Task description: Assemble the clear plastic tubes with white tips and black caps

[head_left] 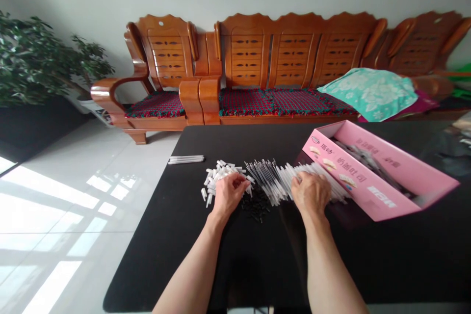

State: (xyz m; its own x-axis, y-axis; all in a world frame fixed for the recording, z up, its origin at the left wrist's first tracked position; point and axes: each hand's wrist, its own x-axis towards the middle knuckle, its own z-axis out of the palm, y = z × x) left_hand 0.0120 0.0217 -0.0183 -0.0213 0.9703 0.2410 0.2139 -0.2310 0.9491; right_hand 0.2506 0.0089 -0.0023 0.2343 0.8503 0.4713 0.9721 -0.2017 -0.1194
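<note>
My left hand (228,194) rests with curled fingers on the edge of a heap of short white plastic tubes (218,176). My right hand (311,193) lies over a long spread of thin clear pen refills (272,181), its fingers pressed down among them. Between my hands, a small pile of black pieces (254,204) sits on the tabletop. Whether either hand grips anything is hidden by the fingers.
A small bundle of white tubes (186,159) lies beyond the heap on the black table (257,265). To the right stands an open pink cardboard box (368,171) holding dark items. A wooden bench (290,59) with cushions stands behind the table.
</note>
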